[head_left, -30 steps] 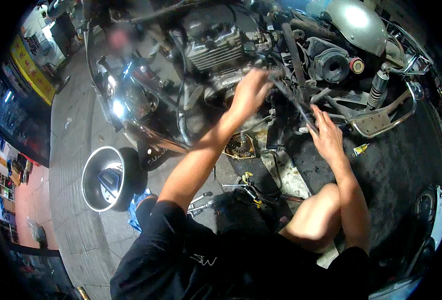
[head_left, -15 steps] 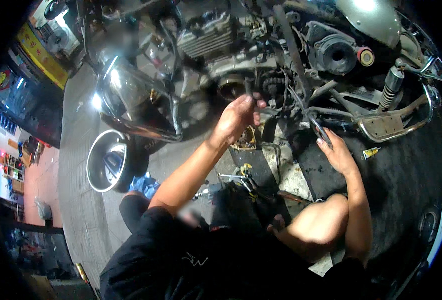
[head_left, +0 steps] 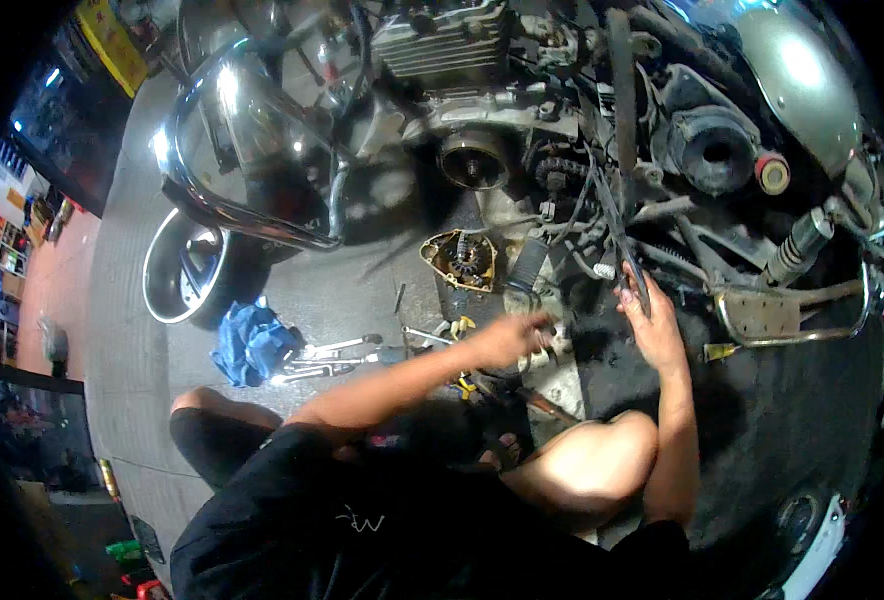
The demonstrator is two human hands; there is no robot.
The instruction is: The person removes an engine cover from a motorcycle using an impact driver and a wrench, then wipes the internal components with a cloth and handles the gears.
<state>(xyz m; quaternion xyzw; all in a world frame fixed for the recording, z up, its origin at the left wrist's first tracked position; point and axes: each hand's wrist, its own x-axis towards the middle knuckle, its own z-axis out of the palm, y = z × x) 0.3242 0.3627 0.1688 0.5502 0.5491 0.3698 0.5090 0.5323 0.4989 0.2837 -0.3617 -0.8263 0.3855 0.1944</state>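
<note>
My left hand (head_left: 512, 342) hovers over the floor tools, smeared by motion; whether it holds anything does not show. My right hand (head_left: 659, 335) is closed round the lower end of a dark hose or cable (head_left: 624, 240) that runs down from the motorcycle frame. Ahead is the motorcycle engine (head_left: 442, 50) with its finned cylinder and an open round housing (head_left: 474, 162). Below that, a greasy engine cover (head_left: 457, 262) with gear parts in it lies on the floor. Beneath my left forearm are yellow-handled pliers (head_left: 462, 385), partly hidden.
A silver-rimmed basin (head_left: 152, 300) stands at left, with a blue cloth (head_left: 252, 345) and several shiny wrenches (head_left: 327, 360) nearer me. A small metal pin (head_left: 399, 298) lies on the floor. To the right are a chrome-edged footboard (head_left: 792, 315) and a small yellow tube (head_left: 720, 351).
My left hand has come down and back from the engine housing to above the floor tools. My right hand stays on the dark hose or cable. The whole view has shifted.
</note>
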